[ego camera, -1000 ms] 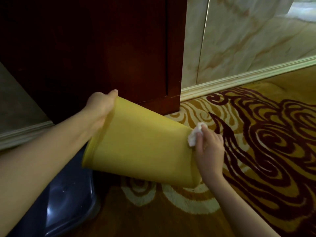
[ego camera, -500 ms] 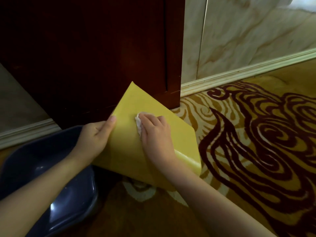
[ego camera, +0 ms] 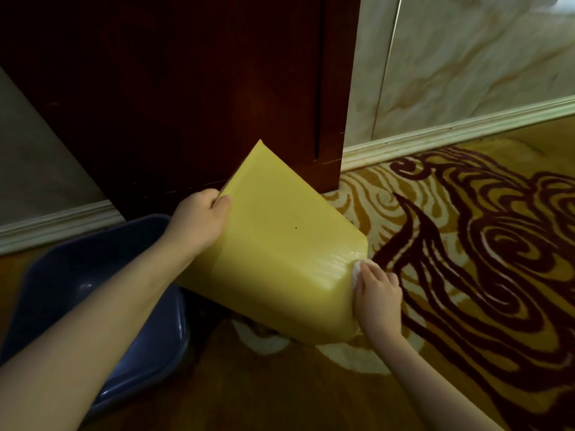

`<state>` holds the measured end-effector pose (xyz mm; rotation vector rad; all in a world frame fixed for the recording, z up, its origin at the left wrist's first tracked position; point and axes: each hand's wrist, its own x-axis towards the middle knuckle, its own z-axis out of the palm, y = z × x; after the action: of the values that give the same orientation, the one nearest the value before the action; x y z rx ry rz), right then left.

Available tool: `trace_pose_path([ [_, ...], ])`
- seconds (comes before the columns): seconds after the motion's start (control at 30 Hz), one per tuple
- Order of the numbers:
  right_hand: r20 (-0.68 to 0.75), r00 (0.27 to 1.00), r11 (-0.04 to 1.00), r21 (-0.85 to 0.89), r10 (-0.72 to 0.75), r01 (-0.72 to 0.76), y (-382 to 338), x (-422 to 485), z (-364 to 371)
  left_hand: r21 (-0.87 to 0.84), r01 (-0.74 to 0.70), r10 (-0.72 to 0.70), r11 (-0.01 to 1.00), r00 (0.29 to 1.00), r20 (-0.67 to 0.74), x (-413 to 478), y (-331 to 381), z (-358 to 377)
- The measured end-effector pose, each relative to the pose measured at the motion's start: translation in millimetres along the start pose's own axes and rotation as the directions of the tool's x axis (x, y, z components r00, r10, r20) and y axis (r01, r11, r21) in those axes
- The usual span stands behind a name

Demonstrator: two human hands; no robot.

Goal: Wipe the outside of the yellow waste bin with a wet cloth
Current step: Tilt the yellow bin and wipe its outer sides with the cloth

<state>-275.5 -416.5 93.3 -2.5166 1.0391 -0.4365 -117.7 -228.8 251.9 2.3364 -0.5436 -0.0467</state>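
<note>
The yellow waste bin [ego camera: 280,244] is tipped on its side above the carpet, its closed base pointing right and its mouth turned left, hidden from me. My left hand [ego camera: 199,222] grips the bin's rim at the left. My right hand [ego camera: 378,293] presses a small white wet cloth [ego camera: 357,269] against the bin's lower right edge near the base. A wet sheen shows on the plastic beside the cloth.
A dark blue plastic basin [ego camera: 93,306] sits on the floor at the left, partly under my left forearm. Behind the bin stands a dark wooden door [ego camera: 186,88]. A marbled wall with white skirting [ego camera: 451,132] runs at the right. Patterned carpet [ego camera: 466,259] covers the floor.
My right hand has slid the cloth from the middle of the bin's side down to its lower right edge near the base. The left hand keeps its grip on the rim.
</note>
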Motion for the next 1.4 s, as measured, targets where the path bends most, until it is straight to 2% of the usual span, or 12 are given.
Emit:
trace_pose_path([
  [0.1, -0.112, 0.993, 0.996, 0.076, 0.043, -0.035, -9.8, 5.9, -12.7, 0.018, -0.001, 0.002, 1.0, 1.0, -0.025, -0.8, 2.2, 3.8],
  [0.23, -0.346, 0.897, 0.922, 0.166, -0.277, 0.349, -95.6, 15.6, -39.2, 0.031, 0.015, -0.014, 0.999, 0.999, -0.032, -0.1, 4.3, 4.5],
  [0.37, -0.24, 0.832, 0.832, 0.135, -0.5, 0.539, -169.1, 31.4, -37.6, 0.072, 0.036, -0.034, 0.997, 0.999, -0.028, 1.9, 7.9, 5.7],
  [0.5, -0.143, 0.884, 0.879, 0.119, -0.445, 0.462, -143.8, 40.8, -15.1, 0.05, 0.07, -0.068, 0.996, 0.997, -0.042, 1.8, -0.7, 3.4],
  [0.67, 0.035, 0.998, 0.983, 0.173, -0.061, 0.054, -47.0, 53.3, 6.6, 0.038, 0.095, -0.092, 0.995, 0.994, -0.061, -1.4, -16.7, -2.9],
  [0.87, 0.189, 0.907, 0.902, 0.148, 0.376, -0.405, 25.5, 43.8, 14.2, 0.03, 0.081, -0.078, 0.996, 0.994, -0.072, -1.3, -18.8, -2.7],
  [0.93, 0.088, 0.922, 0.895, 0.222, 0.378, -0.388, 19.2, 46.6, 7.6, 0.034, 0.073, -0.07, 0.997, 0.994, -0.081, -1.3, -19.9, -2.4],
  [1.0, -0.078, 0.963, 0.941, 0.245, 0.26, -0.234, -6.6, 55.0, -2.1, 0.035, 0.07, -0.067, 0.997, 0.995, -0.078, -1.8, -20.1, -2.2],
  [1.1, -0.243, 0.959, 0.967, 0.165, -0.149, 0.192, -72.4, 67.2, -16.6, 0.035, 0.066, -0.063, 0.997, 0.996, -0.07, -3.0, -18.1, -1.5],
  [1.2, -0.194, 0.897, 0.894, 0.139, -0.396, 0.425, -130.5, 76.8, -17.9, 0.025, 0.067, -0.065, 0.997, 0.996, -0.061, -3.9, -16.1, -0.4],
  [1.3, -0.076, 0.926, 0.914, 0.149, -0.369, 0.376, -128.8, 88.4, -5.5, 0.01, 0.077, -0.077, 0.997, 0.996, -0.054, -5.4, -16.7, -0.5],
  [1.4, 0.017, 0.992, 0.974, 0.189, -0.127, 0.121, -70.3, 90.7, 6.6, -0.005, 0.081, -0.081, 0.997, 0.995, -0.053, -8.0, -19.1, -1.6],
])
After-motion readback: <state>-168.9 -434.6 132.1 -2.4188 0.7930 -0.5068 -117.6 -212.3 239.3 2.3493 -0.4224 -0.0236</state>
